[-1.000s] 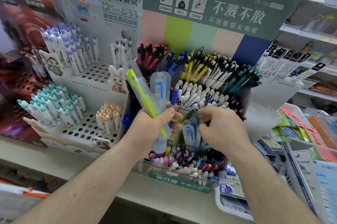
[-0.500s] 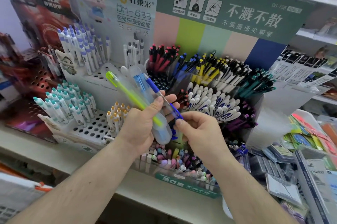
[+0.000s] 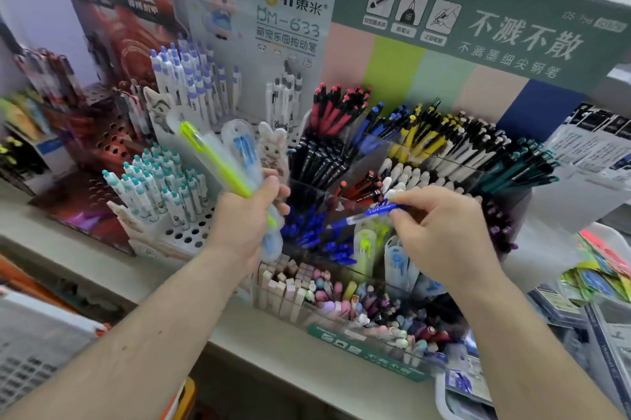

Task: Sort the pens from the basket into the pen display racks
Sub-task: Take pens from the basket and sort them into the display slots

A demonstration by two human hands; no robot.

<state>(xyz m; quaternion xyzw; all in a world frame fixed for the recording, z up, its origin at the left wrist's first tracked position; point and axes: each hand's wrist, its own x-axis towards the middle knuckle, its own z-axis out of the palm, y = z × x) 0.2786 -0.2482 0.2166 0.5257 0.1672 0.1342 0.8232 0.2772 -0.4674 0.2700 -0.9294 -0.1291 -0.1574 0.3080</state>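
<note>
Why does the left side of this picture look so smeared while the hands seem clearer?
Head view: motion blur smears the red display and packaged pens in the left hand; the right hand with its blue pen is sharper; the wide lens bends the shelf edge.

The left hand (image 3: pixel 247 218) is gripping two packaged pens, one yellow-green pen (image 3: pixel 214 160) and one light blue pen (image 3: pixel 243 150). The right hand (image 3: pixel 440 231) is pinching a blue pen (image 3: pixel 367 216); left of its fingers (image 3: pixel 397 214), the pen is pointing over the blue pens compartment (image 3: pixel 307 231) of the clear rack (image 3: pixel 341 324).

A green header sign (image 3: pixel 478 9) and, blurred, perhaps packaged stationery (image 3: pixel 601 276) at right.
</note>
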